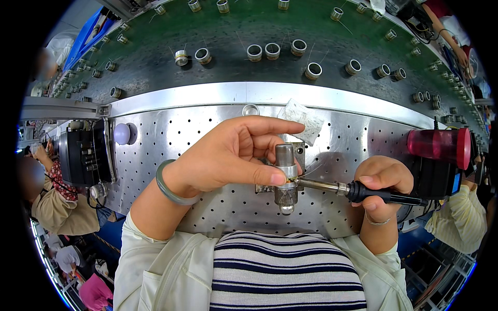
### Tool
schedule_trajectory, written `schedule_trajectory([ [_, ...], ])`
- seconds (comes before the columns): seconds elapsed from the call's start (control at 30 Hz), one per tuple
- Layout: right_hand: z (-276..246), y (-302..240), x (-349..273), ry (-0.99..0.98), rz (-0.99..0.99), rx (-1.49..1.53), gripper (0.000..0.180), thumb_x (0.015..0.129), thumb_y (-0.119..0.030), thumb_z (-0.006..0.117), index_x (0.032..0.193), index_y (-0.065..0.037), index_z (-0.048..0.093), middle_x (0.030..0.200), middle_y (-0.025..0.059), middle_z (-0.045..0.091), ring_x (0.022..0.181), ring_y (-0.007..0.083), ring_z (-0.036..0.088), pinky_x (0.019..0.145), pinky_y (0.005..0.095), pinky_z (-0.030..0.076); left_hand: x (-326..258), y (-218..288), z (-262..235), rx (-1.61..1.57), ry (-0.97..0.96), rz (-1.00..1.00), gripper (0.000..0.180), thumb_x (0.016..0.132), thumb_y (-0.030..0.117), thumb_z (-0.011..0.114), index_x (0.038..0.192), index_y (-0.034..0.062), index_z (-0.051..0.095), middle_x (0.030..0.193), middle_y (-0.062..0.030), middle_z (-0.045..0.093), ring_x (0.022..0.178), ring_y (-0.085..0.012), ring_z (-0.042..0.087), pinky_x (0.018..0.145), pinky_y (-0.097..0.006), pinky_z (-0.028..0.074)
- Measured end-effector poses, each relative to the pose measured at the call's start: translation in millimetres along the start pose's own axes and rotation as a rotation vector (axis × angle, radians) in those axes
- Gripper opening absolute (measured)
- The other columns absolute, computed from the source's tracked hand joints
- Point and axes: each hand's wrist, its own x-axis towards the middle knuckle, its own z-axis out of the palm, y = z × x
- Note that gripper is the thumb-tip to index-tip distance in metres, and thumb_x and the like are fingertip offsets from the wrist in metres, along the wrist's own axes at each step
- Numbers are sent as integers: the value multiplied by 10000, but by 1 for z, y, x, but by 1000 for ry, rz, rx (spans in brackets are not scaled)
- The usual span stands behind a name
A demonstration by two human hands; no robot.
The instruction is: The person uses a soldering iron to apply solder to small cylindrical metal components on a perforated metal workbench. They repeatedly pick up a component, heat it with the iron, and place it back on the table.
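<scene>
Over the desk (332, 220), left hand (225, 155) pinching the metal ring (291, 170), the right hand (388, 179) should steady its gripped soldering iron (358, 192).

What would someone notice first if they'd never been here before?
Probably the black-handled soldering iron in the right grip, its tip close to the small metal ring pinched by the left grip in the middle. Next, perhaps the bright pink container at the right, then the metal cylinders scattered over the green surface at the top.

Lilac ball (122, 133) on L, pink cup (434, 145) R
</scene>
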Motion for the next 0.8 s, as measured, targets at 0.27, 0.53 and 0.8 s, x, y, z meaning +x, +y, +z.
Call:
schedule_trajectory([
  [0.27,-1,-2,1,-5,6,-39,254,649,-14,773,856,58,646,656,124,630,511,197,589,490,260,447,0,-2,1,-2,13,13,741,709,-49,737,1360,-82,383,1000,-179,654,926,-190,652,795,-241,533],
  [0.53,-2,-1,-2,1,17,13,253,669,-18,771,870,63,641,653,124,627,503,184,581,485,258,436,-2,3,14,9,79,15,730,720,-46,713,1366,-80,375,963,-128,641,965,-217,644,834,-272,526],
  [0.8,-4,0,-2,29,27,72,255,673,-7,771,881,69,643,649,129,630,504,176,585,486,250,434,-1,3,17,18,108,9,748,717,-29,707,1375,-83,357,952,-114,630,981,-228,640,852,-291,519],
])
